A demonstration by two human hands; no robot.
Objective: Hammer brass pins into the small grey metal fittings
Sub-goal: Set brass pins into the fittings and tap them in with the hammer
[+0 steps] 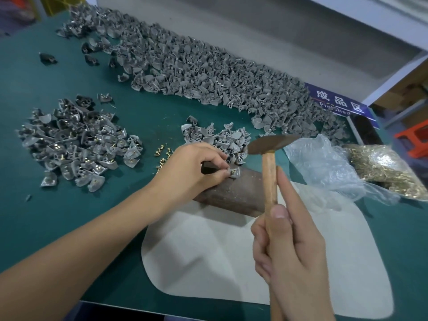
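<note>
L hand [196,165] pinches a grey fitting [234,173] w/ a brass pin [233,170] seated in it, held on top of the dark metal block [234,193] that serves as anvil. L grip: fingertips together, clamped on the fitting. R hand [287,249] is wrapped round the wooden handle of the hammer [269,172], index finger laid along the shaft; R grip clamped on the handle. Hammer head hangs above and just right of the pin, not touching.

Risks, as I judge them:
- L fingertips sit right beside the pin head, so a slightly off strike likely lands on a finger.
- Fitting is small and curved, resting near the block's end; a glancing blow could tip it or flick it off onto the tabletop [27,93].
- Pin not square to the hole → it may bend or jam instead of seating.
- Hammer face looks small, so there's not much margin for aim.

Nearby: loose pins [162,156] just left of the block, a small heap of blank fittings [217,140] behind the L hand, a pinned pile [78,140] far left, and a bag of pins [384,165] right.
</note>
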